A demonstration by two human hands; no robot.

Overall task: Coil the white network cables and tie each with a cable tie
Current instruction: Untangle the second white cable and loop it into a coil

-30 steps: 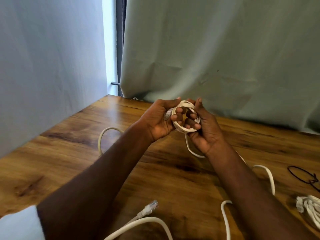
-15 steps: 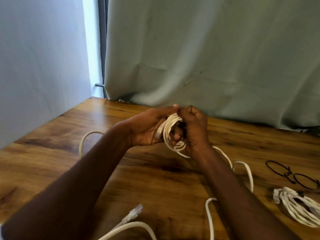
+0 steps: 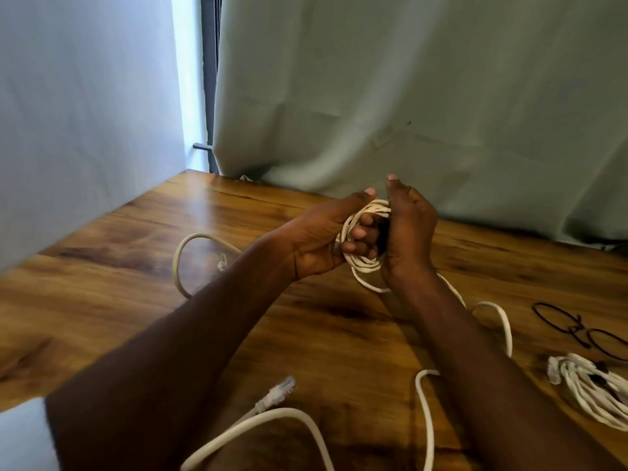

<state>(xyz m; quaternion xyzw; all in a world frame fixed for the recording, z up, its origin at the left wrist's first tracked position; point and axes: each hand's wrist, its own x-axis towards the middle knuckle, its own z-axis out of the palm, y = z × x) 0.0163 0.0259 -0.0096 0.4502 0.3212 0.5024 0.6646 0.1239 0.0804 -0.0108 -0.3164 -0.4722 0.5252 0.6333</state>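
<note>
Above the middle of the wooden table, both hands hold a small coil of white network cable. My left hand grips the coil from the left, its fingers curled through the loops. My right hand cups the coil from the right, thumb up; its fingers are hidden behind the coil. The cable's loose tail runs from the coil under my right forearm and across the table toward me. Black cable ties lie at the right.
A finished white cable bundle lies at the right edge. Another white cable with a clear plug lies near the front edge, and one more loop lies at the left. A grey-green curtain hangs behind the table.
The coil has turned between my hands and my right thumb has lifted. The camera view has shifted a little, showing more of the bundle at the right.
</note>
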